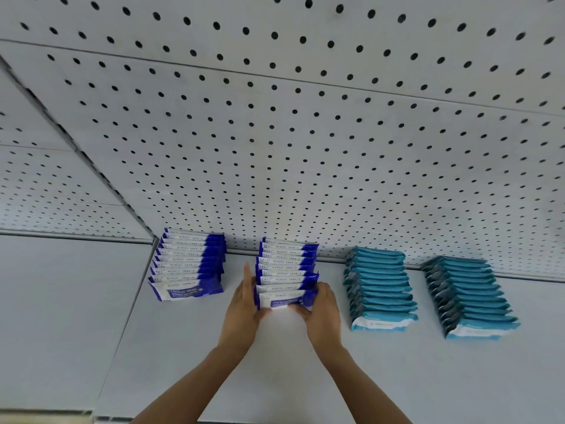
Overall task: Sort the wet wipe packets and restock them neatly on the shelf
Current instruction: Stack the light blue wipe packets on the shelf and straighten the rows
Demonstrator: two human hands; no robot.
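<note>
Two hands bracket the front of a row of blue-and-white wet wipe packets on a white shelf.

The left hand (244, 304) lies flat against the left side of the second row of blue-and-white packets (286, 272), fingers straight and pointing toward the pegboard back wall (305, 142), while the right hand (322, 306) curls round the right end of the front packet (284, 298), gripping it. To the left stands another row of blue-and-white packets (189, 264), close to the shelf's back corner. To the right, well apart from the hands, stand two rows of teal packets (380, 289) (467, 296), each overlapping front to back on the shelf (183, 362).
</note>
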